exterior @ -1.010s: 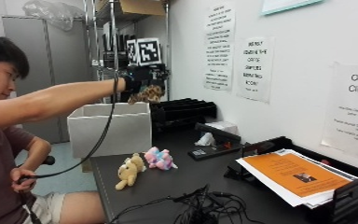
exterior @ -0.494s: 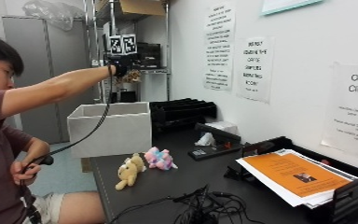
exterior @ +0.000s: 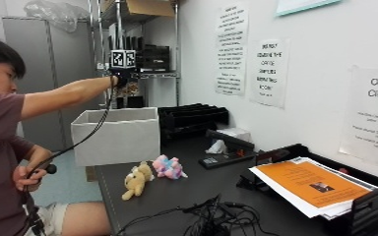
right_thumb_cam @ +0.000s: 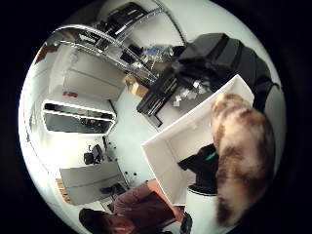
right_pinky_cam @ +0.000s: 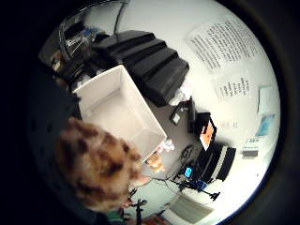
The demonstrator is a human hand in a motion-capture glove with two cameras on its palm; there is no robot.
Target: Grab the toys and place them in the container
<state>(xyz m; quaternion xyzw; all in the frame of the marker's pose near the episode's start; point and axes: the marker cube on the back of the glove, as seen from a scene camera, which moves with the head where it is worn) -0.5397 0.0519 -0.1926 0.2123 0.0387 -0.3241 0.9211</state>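
Above the white container, well clear of its rim, the person's gloved right hand is holding a brown spotted plush toy at the end of an outstretched arm. Both palm views are showing this toy close against the palm, its mottled fur hanging over the open box; fingers are curled round it, though the fingers themselves are mostly hidden behind the fur.

Seen from the palm, the container's four white walls are framing a bare white floor, and the opening is lying directly under the toy. The near edge of the container is standing close to the front edge of the dark table.

Just in front of the container, on the table, a tan teddy bear is lying on its side with a pink and blue plush toy touching or almost touching it. Open tabletop is lying between these two toys and the table's front edge.

Behind the container, black stacked trays are sitting against the wall. Farther from the container along the table, a black paper tray is carrying an orange sheet, and a tangle of black cables is lying near the front edge.

The person's bare left hand is gripping a black cable low beside the table.
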